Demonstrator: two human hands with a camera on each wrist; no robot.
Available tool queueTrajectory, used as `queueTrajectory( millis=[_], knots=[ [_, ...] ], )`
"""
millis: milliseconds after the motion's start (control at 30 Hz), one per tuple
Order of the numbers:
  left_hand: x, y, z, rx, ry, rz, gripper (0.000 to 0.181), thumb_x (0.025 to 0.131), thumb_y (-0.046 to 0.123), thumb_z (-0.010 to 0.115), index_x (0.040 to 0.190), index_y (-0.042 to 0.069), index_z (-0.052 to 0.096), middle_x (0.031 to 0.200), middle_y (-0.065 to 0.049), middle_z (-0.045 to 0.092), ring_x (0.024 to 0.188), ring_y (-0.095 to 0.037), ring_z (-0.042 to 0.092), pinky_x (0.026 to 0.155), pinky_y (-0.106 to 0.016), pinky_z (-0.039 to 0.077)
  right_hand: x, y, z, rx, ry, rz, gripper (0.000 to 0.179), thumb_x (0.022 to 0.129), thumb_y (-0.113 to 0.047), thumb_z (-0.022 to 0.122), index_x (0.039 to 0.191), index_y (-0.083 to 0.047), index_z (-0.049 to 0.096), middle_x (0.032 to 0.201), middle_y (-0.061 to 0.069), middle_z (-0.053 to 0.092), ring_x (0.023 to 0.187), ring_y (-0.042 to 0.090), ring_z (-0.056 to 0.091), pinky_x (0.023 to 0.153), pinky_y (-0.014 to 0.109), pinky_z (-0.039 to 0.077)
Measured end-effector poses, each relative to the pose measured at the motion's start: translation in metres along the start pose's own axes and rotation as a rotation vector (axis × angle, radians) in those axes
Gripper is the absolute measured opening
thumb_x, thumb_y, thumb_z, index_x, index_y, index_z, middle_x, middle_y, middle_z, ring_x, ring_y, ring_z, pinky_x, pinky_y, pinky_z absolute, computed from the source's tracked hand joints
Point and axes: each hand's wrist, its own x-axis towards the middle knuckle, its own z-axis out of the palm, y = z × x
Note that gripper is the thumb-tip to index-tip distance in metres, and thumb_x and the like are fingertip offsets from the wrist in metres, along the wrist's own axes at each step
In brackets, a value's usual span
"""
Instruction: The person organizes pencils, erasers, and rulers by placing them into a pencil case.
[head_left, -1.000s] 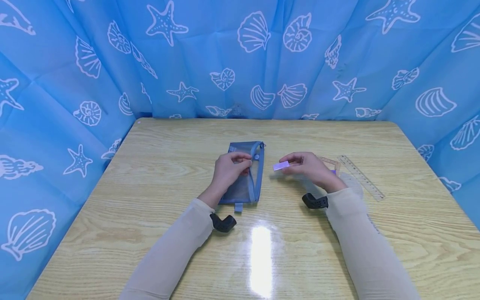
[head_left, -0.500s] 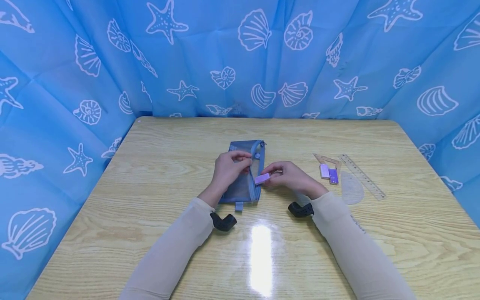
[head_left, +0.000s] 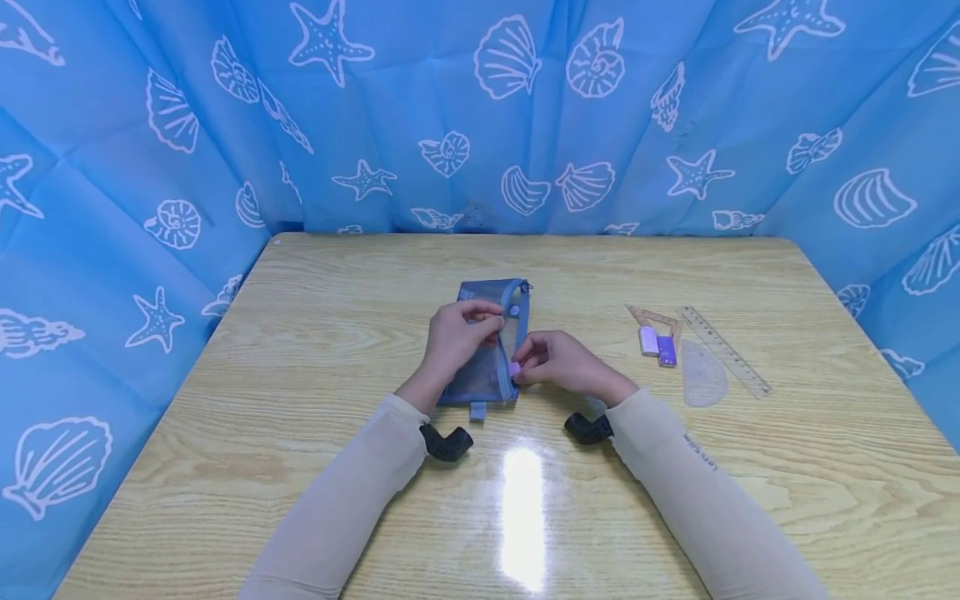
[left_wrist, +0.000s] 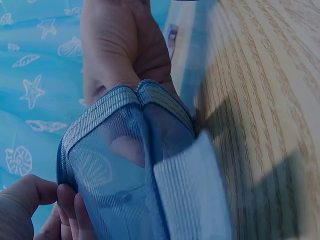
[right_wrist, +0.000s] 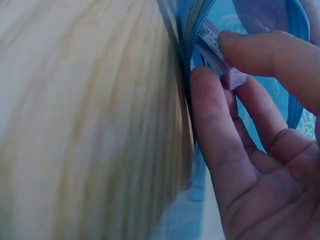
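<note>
A blue mesh zip pouch (head_left: 474,385) lies on the table, its zipped mouth parted along the right side. My left hand (head_left: 459,337) pinches the upper edge of that mouth between thumb and fingers, holding it lifted. At the opening, my right hand (head_left: 566,362) holds a small purple eraser (head_left: 514,369) by its end. In the right wrist view, the eraser (right_wrist: 234,77) lies between thumb and fingers inside the zip, with part of a printed label showing. Through the mesh (left_wrist: 105,170) in the left wrist view, the right fingertips show dimly within the pouch.
To the right lie a white-and-purple block (head_left: 648,341) and a purple block (head_left: 667,352), beside a set square (head_left: 662,318). A clear protractor (head_left: 703,377) and a clear ruler (head_left: 724,352) are farther right. A shell-print curtain (head_left: 480,117) stands behind the table.
My right hand has moved left with the eraser from beside the set square to the pouch, and the eraser has gone partly into its mouth. My left hand has stayed on the edge.
</note>
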Motion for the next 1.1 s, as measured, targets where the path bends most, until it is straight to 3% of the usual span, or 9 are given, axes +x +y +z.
queueTrajectory(
  millis=[433,667,867,1100],
  knots=[
    [0.001,0.0,0.002,-0.011,-0.001,0.007,0.018,0.087,0.012,0.071,0.103,0.006,0.075,0.087,-0.007,0.072,0.066,-0.012,0.069,0.065,-0.028,0.062,0.0,0.003,0.003,-0.041,0.015,-0.022,0.018,0.085,-0.003,0.07,0.1,0.003,0.062,0.087,0.01,0.069,0.074,0.014,0.064,0.064,0.025,0.052],
    [0.0,0.0,0.002,-0.026,-0.004,0.01,0.018,0.087,0.013,0.071,0.103,0.006,0.075,0.086,-0.007,0.073,0.066,-0.012,0.069,0.066,-0.028,0.062,0.004,0.0,0.007,-0.194,0.062,-0.048,0.02,0.084,-0.009,0.077,0.1,-0.002,0.068,0.089,0.007,0.069,0.073,0.012,0.061,0.066,0.025,0.051],
    [0.0,0.0,0.002,-0.037,0.001,0.009,0.018,0.087,0.012,0.071,0.104,0.005,0.075,0.087,-0.008,0.073,0.066,-0.013,0.069,0.067,-0.032,0.062,0.004,-0.003,0.011,-0.261,0.071,-0.079,0.018,0.082,-0.008,0.077,0.098,-0.003,0.07,0.089,0.006,0.068,0.072,0.011,0.058,0.064,0.024,0.05],
    [0.001,-0.001,0.003,-0.031,-0.001,0.006,0.018,0.088,0.012,0.071,0.104,0.005,0.075,0.088,-0.009,0.073,0.066,-0.013,0.069,0.066,-0.03,0.062,-0.003,-0.007,-0.004,-0.254,0.087,-0.042,0.019,0.089,-0.015,0.073,0.104,-0.005,0.07,0.093,0.006,0.068,0.078,0.016,0.065,0.066,0.028,0.055]
  ],
)
